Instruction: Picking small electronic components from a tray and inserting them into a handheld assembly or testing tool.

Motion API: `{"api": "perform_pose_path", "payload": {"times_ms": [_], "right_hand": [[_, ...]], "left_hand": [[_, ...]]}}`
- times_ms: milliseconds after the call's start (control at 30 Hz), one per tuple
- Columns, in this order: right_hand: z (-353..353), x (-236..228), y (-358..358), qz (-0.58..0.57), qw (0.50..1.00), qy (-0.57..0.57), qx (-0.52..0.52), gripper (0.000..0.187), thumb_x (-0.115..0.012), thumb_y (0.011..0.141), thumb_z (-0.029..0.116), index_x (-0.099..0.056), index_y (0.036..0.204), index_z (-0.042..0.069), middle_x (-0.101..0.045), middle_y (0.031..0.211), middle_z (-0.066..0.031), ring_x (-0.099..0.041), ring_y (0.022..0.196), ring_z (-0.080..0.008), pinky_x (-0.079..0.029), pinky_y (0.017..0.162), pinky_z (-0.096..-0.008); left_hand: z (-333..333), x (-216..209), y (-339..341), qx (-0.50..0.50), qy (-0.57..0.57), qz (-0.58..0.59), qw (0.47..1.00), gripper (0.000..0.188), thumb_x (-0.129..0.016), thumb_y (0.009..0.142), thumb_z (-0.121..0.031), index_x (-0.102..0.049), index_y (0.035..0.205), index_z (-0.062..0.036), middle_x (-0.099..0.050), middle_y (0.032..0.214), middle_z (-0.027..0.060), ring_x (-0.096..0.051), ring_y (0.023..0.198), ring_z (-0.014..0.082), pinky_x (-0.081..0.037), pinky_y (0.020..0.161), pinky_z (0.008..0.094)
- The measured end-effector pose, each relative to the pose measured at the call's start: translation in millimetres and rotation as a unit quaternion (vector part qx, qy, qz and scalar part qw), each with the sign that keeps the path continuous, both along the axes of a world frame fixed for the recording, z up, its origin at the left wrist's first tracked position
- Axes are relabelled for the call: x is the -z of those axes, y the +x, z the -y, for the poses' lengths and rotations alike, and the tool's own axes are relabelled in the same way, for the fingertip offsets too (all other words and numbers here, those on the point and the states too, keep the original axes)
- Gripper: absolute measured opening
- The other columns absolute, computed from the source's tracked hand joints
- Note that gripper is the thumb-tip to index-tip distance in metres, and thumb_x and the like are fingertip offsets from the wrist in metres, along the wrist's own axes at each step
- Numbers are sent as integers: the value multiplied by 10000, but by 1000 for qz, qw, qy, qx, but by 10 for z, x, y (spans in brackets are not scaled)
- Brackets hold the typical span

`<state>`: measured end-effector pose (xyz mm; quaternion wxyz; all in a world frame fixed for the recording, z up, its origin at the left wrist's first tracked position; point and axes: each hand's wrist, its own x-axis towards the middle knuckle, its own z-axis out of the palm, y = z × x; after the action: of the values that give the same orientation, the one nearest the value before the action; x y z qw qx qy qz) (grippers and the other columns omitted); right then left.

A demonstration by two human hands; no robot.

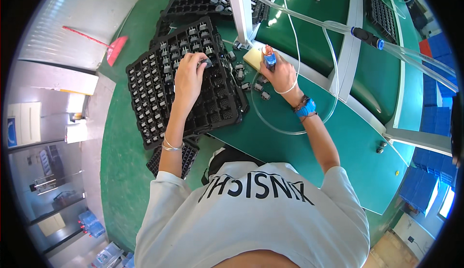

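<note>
My bare left forearm [178, 118] reaches forward over the near side of the black compartment tray [235, 119], palm turned down; my right forearm [320, 135] slants inward from the tray's right, a blue wristband [305, 106] at its wrist. To the right of the tray, my right grip [280, 74] curls around a blue handheld tool [271, 60], its orange tip pointing away from me. Above the tray's cells, my left grip [189, 77] pinches a small dark grey part [207, 63]; whether that part touches the tray, I cannot tell. Loose metallic components [265, 95] lie on the green surface [290, 147] just right of the tray. Beyond it sits another black tray [186, 5].
</note>
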<state>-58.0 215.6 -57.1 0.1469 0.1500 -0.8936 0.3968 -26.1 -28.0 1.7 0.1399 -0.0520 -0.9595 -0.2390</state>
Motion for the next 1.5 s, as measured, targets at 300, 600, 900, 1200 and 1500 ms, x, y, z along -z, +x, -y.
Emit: {"api": "perform_pose_path", "payload": {"times_ms": [300, 600, 900, 1200, 1500], "right_hand": [[-1, 17, -7, -3, 1000, -12, -7, 282, -624, 757, 202, -512, 929, 9, -589, 692, -194, -575, 593, -378, -476, 518, -425], [-42, -49, 5, 58, 998, -30, -7, 524, -693, 718, 284, -460, 1142, 83, -612, 727, -192, -606, 657, -365, -487, 591, -409], [-172, -57, -6, -28, 996, -27, -85, 472, -698, 715, 271, -505, 1092, 64, -624, 752, -173, -607, 688, -359, -486, 610, -391], [-29, -12, -7, -12, 1000, -5, 5, 417, -661, 740, 274, -529, 1066, 49, -609, 706, -196, -596, 629, -364, -481, 562, -412], [-19, -87, 25, 57, 998, 16, -9, 503, -664, 738, 324, -486, 1130, 65, -615, 751, -206, -597, 657, -380, -479, 575, -426]], "left_hand": [[-66, -26, 31, 16, 103, 2, 995, 131, -546, 831, -36, -532, 961, -33, -529, 889, 101, -592, 759, 227, -476, 688, 314], [-49, 85, -1, 57, 266, 77, 959, 137, -494, 870, -35, -510, 1004, -16, -513, 883, 61, -554, 875, 159, -452, 784, 270], [-135, -59, 140, 50, 378, 172, 908, 153, -460, 893, -67, -506, 1037, -44, -534, 958, 17, -509, 890, 102, -391, 844, 242], [-183, 19, 278, 62, 429, 203, 878, 186, -461, 905, -121, -517, 1068, -51, -555, 960, -2, -502, 873, 76, -400, 789, 237], [-194, 45, 360, 58, 510, 218, 830, 203, -469, 906, -130, -506, 1092, -59, -549, 968, 16, -519, 885, 86, -424, 827, 252]]}}
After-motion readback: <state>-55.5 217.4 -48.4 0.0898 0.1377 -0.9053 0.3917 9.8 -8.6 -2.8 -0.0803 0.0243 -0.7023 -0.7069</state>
